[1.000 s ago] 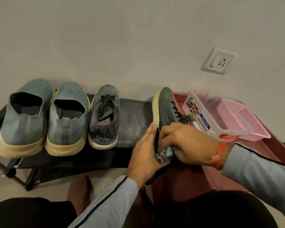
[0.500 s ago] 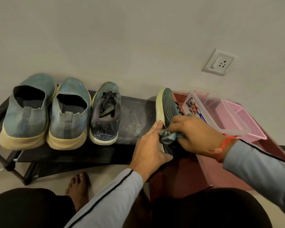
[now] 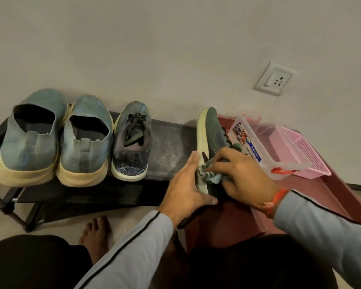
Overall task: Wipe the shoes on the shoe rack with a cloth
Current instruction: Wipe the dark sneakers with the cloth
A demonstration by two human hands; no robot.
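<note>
The right hand has its fingers curled round a bunched striped cloth, pressing it against the side of the dark shoe. The left hand lies against that shoe's pale sole with straight fingers along it and the thumb hooked under the heel, bracing it on its edge. The shoe is tipped on its side at the right end of the rack, toe toward the wall.

To wipe well, I would keep the left hand firm so the shoe cannot roll, and draw the cloth in long strokes from heel to toe, refolding to a fresh patch as it soils.

Left of this shoe on the rack stand its mate and a blue pair. Just right of it sits a clear box in a pink basket.
</note>
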